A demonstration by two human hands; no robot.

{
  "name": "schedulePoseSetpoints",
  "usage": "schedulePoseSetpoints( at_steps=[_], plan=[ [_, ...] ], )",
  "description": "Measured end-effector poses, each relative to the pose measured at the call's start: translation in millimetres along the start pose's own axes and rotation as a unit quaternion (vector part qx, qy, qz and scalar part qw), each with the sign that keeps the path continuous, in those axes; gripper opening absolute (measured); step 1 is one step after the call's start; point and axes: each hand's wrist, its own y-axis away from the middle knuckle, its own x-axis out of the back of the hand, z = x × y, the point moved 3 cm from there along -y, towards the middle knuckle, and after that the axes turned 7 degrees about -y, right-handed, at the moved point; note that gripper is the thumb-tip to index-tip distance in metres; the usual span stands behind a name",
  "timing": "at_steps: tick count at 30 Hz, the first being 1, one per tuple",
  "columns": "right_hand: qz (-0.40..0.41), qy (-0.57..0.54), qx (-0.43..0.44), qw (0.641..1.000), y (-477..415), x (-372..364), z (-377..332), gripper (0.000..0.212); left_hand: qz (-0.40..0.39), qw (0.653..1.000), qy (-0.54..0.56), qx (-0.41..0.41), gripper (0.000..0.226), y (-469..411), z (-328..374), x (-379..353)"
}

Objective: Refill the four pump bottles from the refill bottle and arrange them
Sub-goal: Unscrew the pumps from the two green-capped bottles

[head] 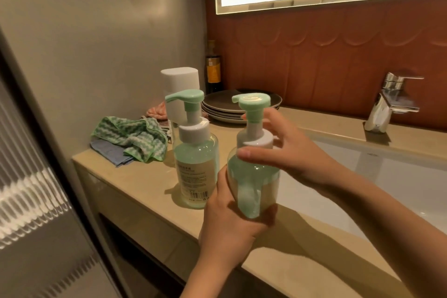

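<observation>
I hold a clear pump bottle [254, 184] with a mint-green pump head and green label above the counter's front edge. My left hand [229, 222] grips its lower body from below. My right hand [287, 152] curls round its white collar just under the pump. A second pump bottle [196, 167] with the same green head and a barcode label stands upright on the beige counter [145, 176], just left of the held one. A white dispenser [180, 94] stands behind it.
A green-striped cloth [130, 138] and a blue one lie at the counter's left end. Dark plates [227, 106] are stacked at the back beside a dark glass bottle [213, 68]. A white sink basin [362, 176] and chrome tap [389, 101] are to the right.
</observation>
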Motion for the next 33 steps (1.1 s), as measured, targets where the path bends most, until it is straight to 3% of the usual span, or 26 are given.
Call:
schedulePoseSetpoints(
  at_steps=[3, 5, 7, 11, 14, 16, 19, 22, 26, 30, 33],
  plan=[
    [0.138, 0.056, 0.037, 0.988, 2.7, -2.9, -6.0, 0.066, 0.004, 1.0, 0.004, 0.014, 0.088, -0.3, -1.6, 0.3],
    [0.156, 0.061, 0.049, 0.985, 2.6, -1.4, -6.9, 0.061, 0.009, 1.0, -0.012, 0.013, 0.092, -0.1, -2.6, 0.1],
    [0.113, 0.033, 0.04, 0.992, 0.1, 5.0, -5.7, 0.056, 0.012, 0.999, -0.026, 0.019, 0.089, 0.3, -3.4, 0.5],
    [-0.063, -0.045, 0.017, 0.997, -1.3, 12.7, -5.5, 0.044, 0.004, 0.999, -0.042, 0.033, 0.08, 1.0, -4.1, 0.7],
    [-0.094, -0.057, 0.015, 0.994, 2.4, 4.0, -10.5, 0.037, 0.002, 0.999, -0.033, 0.006, 0.074, -1.9, -2.3, 0.3],
    [-0.058, -0.019, 0.008, 0.998, 3.4, -5.2, -12.6, 0.043, 0.002, 0.999, -0.039, -0.016, 0.067, -2.8, -0.7, -0.2],
    [0.085, 0.103, 0.024, 0.991, 3.8, -12.7, -8.2, 0.062, 0.016, 1.0, -0.014, -0.011, 0.072, -1.8, -1.8, 1.1],
    [0.167, 0.158, 0.066, 0.971, 5.9, -15.9, -5.3, 0.047, 0.022, 1.0, -0.02, -0.01, 0.076, -1.1, -3.9, 1.0],
    [0.09, 0.079, 0.069, 0.99, 4.5, -9.6, -9.6, 0.028, 0.036, 0.999, -0.005, 0.01, 0.085, 0.0, -4.2, 0.9],
    [-0.011, 0.006, 0.049, 0.999, 1.1, -7.3, -8.6, 0.031, 0.034, 0.999, -0.005, 0.012, 0.087, 0.8, -2.7, -0.1],
    [-0.033, 0.019, 0.044, 0.998, 1.8, -8.3, -12.7, 0.028, 0.036, 0.999, -0.005, 0.015, 0.085, 0.2, -3.8, -0.5]
  ],
)
